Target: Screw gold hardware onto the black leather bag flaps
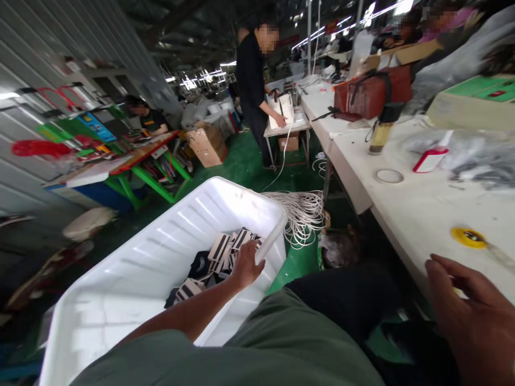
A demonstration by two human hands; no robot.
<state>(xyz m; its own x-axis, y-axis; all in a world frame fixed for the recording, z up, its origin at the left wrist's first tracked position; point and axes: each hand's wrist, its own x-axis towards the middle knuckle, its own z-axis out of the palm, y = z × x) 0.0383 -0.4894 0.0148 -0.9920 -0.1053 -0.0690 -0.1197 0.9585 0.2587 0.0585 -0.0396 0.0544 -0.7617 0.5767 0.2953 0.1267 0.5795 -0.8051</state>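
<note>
A large white plastic bin (132, 254) stands before me on the left. My left hand (247, 265) is closed over its near right rim, fingers on the inner side. Inside, to the left of that hand, lies a pile of cream-and-black striped pieces (220, 252) mixed with dark ones. At the lower right, my right hand (470, 308) is over the edge of the white worktable (434, 209), fingers curled toward the thumb. A small pale bit shows between them; I cannot make out what it is. Nearest to this hand lies a yellow tape measure (469, 237).
A tape roll (389, 176), a red-and-white bottle (431, 159), a jar (381, 136) and a brown bag (372, 94) sit on the worktable. Coiled white cord (301, 214) lies past the bin. A standing co-worker (251, 80) handles a white bag (280, 111). A carton (207, 145) stands behind.
</note>
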